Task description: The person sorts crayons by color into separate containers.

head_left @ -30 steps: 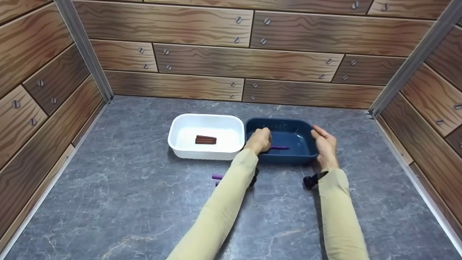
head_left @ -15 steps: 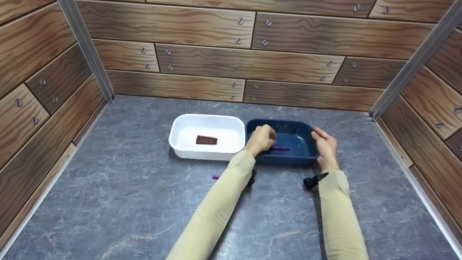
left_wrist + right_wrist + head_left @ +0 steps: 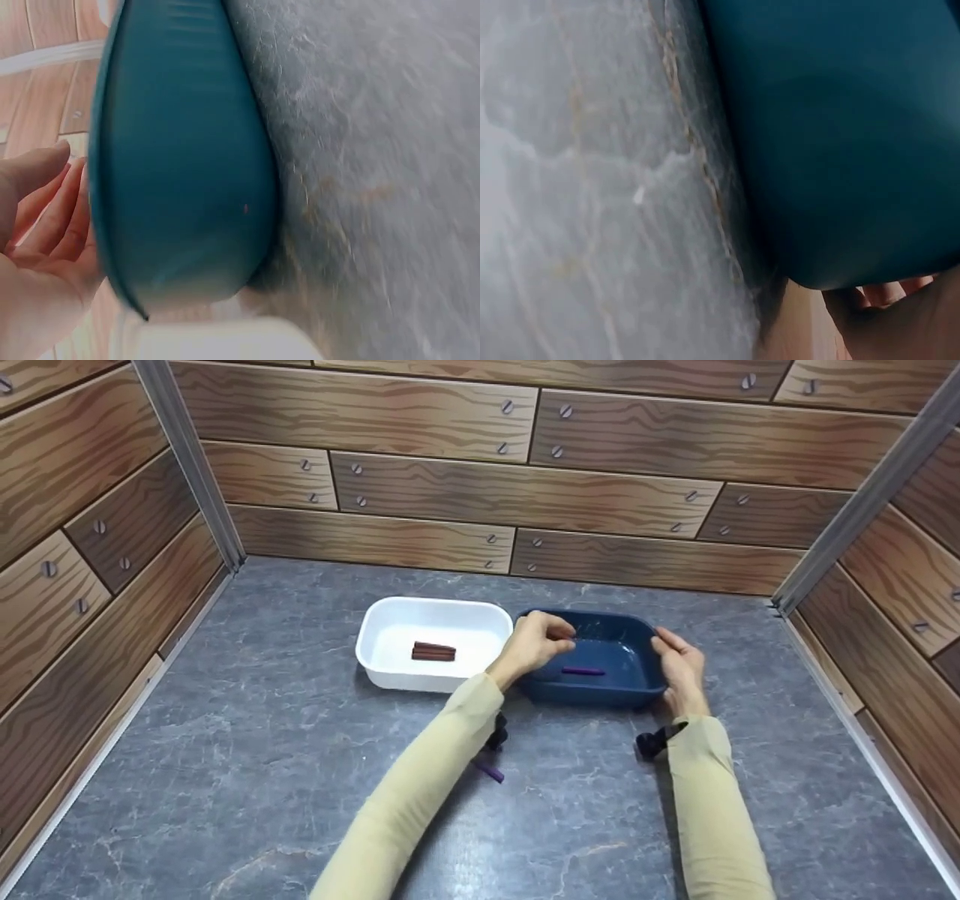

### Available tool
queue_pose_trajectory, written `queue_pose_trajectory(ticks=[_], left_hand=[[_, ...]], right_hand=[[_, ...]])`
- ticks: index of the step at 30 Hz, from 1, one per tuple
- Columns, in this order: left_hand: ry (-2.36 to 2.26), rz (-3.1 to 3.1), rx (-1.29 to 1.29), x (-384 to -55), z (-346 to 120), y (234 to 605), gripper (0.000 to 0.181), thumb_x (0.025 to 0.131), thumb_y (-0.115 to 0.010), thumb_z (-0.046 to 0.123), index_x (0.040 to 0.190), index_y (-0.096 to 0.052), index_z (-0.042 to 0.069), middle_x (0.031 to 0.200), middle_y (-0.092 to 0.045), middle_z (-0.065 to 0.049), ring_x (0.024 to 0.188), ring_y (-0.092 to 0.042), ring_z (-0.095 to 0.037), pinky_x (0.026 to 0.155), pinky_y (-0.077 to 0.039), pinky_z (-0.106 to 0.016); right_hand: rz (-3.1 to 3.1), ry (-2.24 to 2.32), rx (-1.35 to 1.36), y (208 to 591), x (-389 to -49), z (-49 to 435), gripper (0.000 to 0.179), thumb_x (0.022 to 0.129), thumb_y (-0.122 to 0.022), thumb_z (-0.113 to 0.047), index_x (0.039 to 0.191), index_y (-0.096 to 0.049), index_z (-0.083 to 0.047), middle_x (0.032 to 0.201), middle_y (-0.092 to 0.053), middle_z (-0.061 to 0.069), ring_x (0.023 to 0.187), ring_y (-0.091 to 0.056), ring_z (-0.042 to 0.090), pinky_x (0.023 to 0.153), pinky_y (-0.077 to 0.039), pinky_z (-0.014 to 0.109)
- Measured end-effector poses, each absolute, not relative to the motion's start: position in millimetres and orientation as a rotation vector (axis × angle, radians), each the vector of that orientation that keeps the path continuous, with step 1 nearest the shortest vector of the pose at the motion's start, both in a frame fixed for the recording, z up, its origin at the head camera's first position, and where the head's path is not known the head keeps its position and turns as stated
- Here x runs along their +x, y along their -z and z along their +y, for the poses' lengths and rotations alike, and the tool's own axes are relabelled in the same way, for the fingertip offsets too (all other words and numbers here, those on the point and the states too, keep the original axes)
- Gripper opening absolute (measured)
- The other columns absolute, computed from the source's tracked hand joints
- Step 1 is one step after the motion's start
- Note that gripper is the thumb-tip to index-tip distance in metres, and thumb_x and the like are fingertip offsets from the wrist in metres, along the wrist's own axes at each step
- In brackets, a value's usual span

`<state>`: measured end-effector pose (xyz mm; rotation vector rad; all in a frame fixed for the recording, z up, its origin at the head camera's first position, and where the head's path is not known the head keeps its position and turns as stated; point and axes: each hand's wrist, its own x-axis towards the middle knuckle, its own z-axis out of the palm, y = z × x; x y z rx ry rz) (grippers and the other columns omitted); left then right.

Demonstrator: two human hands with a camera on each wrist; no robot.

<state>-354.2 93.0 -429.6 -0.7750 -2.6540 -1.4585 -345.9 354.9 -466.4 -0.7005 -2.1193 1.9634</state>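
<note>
My left hand point(image 3: 534, 643) is over the left side of a dark blue tub point(image 3: 592, 692), its thumb and fingers apart and holding nothing visible. A thin purple stick point(image 3: 583, 670) lies on the tub's floor, to the right of and below that hand. In the left wrist view the same hand point(image 3: 52, 225) shows loosely bent fingers beside the tub's rim. At the tub's right end my right hand point(image 3: 681, 671) grips the rim. The right wrist view shows this hand point(image 3: 900, 319) around the tub's end, its fingers partly hidden.
Close to the blue tub's left side stands a white tub point(image 3: 431, 681) with short reddish-brown sticks point(image 3: 433, 651) in it. Another purple stick point(image 3: 490, 771) lies on the grey marbled tabletop point(image 3: 247, 765), partly behind the left sleeve. Wood-patterned walls point(image 3: 420, 484) surround the table.
My left hand has lifted from the blue tub's floor and drawn back leftward, its fingers spreading; the purple stick there is now fully uncovered. My right hand stays at the rim.
</note>
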Motion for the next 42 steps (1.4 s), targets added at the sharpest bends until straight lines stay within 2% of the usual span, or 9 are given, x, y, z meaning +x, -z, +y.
queue_pose_trajectory(ticks=[6,16,24,29,34,42], left_hand=[[1.469,-2.623,-0.843,-344,68,427,0.021,0.089,-0.072,0.013,0.108,-0.075,0.006,0.104,-0.076,-0.005,0.093,-0.070,-0.013,0.082,-0.055,-0.018],[1.540,-2.557,-0.926,-319,17,437,0.021,0.088,-0.072,0.013,0.106,-0.075,0.003,0.103,-0.075,-0.009,0.092,-0.070,-0.016,0.084,-0.056,-0.025],[1.533,-2.618,-1.010,-295,-13,451,0.015,0.088,-0.072,0.012,0.098,-0.077,0.002,0.094,-0.076,-0.007,0.079,-0.063,-0.004,0.072,-0.053,-0.018],[1.536,-2.719,-0.962,-291,-28,459,0.016,0.086,-0.073,0.010,0.098,-0.077,0.000,0.092,-0.077,-0.006,0.077,-0.062,-0.001,0.073,-0.053,-0.018],[1.552,-2.853,-0.905,-290,-39,469,0.016,0.084,-0.076,0.008,0.097,-0.076,0.000,0.092,-0.077,-0.007,0.074,-0.063,-0.001,0.072,-0.054,-0.019],[1.492,-2.998,-0.979,-290,-54,470,0.023,0.078,-0.080,0.005,0.099,-0.075,-0.001,0.093,-0.076,-0.010,0.083,-0.069,-0.011,0.078,-0.057,-0.023]], right_hand=[[-2.134,-1.962,-0.692,467,-344,356,0.044,0.100,-0.056,-0.026,0.144,-0.052,-0.021,0.158,-0.035,-0.001,0.148,-0.026,0.016,0.122,-0.022,0.032],[-2.101,-1.976,-0.690,467,-347,352,0.045,0.099,-0.057,-0.021,0.143,-0.051,-0.015,0.157,-0.038,0.001,0.146,-0.030,0.015,0.120,-0.025,0.029],[-2.131,-1.956,-0.709,467,-347,353,0.046,0.100,-0.056,-0.023,0.144,-0.050,-0.016,0.157,-0.038,0.001,0.144,-0.032,0.016,0.119,-0.028,0.031],[-2.119,-1.947,-0.710,466,-348,354,0.046,0.100,-0.055,-0.022,0.144,-0.050,-0.015,0.156,-0.038,0.002,0.144,-0.032,0.016,0.119,-0.028,0.030],[-2.142,-1.948,-0.710,468,-345,354,0.046,0.100,-0.054,-0.023,0.146,-0.049,-0.017,0.158,-0.035,0.002,0.146,-0.029,0.016,0.121,-0.026,0.032],[-2.150,-1.939,-0.688,465,-347,353,0.045,0.101,-0.054,-0.023,0.145,-0.050,-0.016,0.157,-0.037,0.003,0.146,-0.029,0.016,0.121,-0.024,0.031]])
